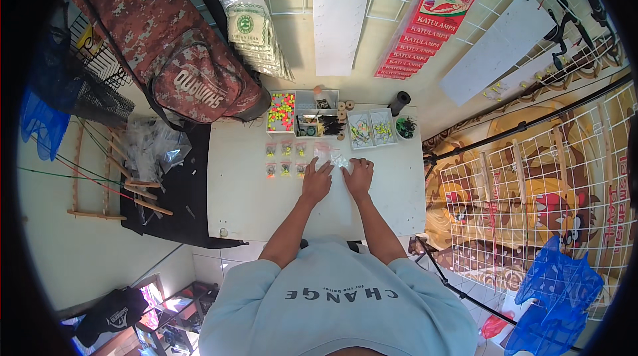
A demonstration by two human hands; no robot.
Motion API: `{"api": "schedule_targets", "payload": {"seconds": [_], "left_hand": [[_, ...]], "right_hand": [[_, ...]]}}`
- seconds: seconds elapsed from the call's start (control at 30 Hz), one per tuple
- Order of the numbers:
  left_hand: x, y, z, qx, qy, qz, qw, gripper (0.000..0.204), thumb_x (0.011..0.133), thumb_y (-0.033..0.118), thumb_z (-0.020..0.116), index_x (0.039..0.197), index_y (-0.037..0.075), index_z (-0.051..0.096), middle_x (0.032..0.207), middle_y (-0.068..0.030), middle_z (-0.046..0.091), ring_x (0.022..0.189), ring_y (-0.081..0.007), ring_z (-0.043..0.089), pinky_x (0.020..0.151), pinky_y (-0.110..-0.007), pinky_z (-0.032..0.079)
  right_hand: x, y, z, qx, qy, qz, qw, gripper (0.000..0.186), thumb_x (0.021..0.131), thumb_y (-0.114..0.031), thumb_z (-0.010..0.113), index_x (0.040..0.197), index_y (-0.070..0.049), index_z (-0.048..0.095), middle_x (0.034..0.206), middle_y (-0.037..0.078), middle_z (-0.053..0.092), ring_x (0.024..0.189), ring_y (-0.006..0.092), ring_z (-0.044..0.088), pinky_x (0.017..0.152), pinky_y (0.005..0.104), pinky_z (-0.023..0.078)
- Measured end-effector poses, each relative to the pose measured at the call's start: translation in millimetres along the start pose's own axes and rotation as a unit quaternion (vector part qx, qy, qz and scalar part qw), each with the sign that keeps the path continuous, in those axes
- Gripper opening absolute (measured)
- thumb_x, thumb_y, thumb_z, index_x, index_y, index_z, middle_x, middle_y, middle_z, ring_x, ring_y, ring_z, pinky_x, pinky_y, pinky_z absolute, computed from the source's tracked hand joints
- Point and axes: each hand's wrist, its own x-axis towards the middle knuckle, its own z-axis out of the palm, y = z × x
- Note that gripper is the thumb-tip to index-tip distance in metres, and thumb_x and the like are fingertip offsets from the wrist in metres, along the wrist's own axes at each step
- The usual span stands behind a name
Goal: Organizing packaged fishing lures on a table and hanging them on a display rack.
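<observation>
We are counting six filled packets (286,149) at ten o'clock from our left hand (317,183); clear bags (339,159) at one are looking unfilled; whether either hand's fingers (325,168) are clamping, we cannot tell

The small packets (339,159) in the middle are clear, glossy plastic; the white tabletop (259,204) looks smooth. At left, crumpled plastic bags (156,150) shine beside matt black cloth (193,190). The near shirt (339,326) is soft-looking, matt fabric.
</observation>
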Motion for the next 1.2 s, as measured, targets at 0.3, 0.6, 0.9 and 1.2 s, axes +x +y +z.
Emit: {"api": "schedule_targets", "payload": {"seconds": [0.3, 0.6, 0.9, 1.2], "left_hand": [[3, 13, 3, -0.041, 0.066, -0.054, 0.996, 0.037, 0.083, 0.019, 0.060, 0.120, 0.013, 0.057, 0.129, -0.0061, 0.052, 0.130, -0.0321, 0.030, 0.106, -0.045, 0.028], [19, 27, 1, -0.164, 0.104, -0.103, 0.976, 0.029, 0.084, 0.026, 0.064, 0.111, 0.015, 0.064, 0.109, -0.0050, 0.063, 0.113, -0.0290, 0.043, 0.099, -0.041, 0.035], [36, 58, -4, -0.299, 0.132, -0.127, 0.936, 0.014, 0.084, 0.021, 0.066, 0.096, 0.015, 0.071, 0.095, -0.0035, 0.067, 0.095, -0.0232, 0.055, 0.079, -0.034, 0.046], [49, 85, -15, -0.278, 0.163, -0.121, 0.939, 0.016, 0.081, 0.025, 0.070, 0.090, 0.012, 0.073, 0.088, -0.0051, 0.070, 0.089, -0.0185, 0.059, 0.070, -0.031, 0.049]], "right_hand": [[4, 14, 5, 0.058, -0.007, 0.055, 0.997, 0.013, 0.070, -0.016, 0.075, 0.077, -0.010, 0.067, 0.090, 0.008, 0.059, 0.096, 0.0294, 0.047, 0.084, 0.0391, 0.038], [6, 35, -38, 0.221, -0.031, -0.023, 0.975, 0.011, 0.072, -0.012, 0.073, 0.080, -0.015, 0.068, 0.089, 0.004, 0.061, 0.097, 0.0262, 0.048, 0.090, 0.0375, 0.033], [26, 49, -70, 0.216, -0.055, -0.045, 0.974, 0.013, 0.073, -0.013, 0.074, 0.085, -0.012, 0.066, 0.095, 0.004, 0.061, 0.103, 0.0272, 0.044, 0.093, 0.0367, 0.033], [32, 44, -96, 0.228, 0.111, -0.044, 0.966, 0.013, 0.073, -0.014, 0.073, 0.083, -0.011, 0.064, 0.094, 0.007, 0.059, 0.099, 0.0277, 0.048, 0.092, 0.0399, 0.034]]}}
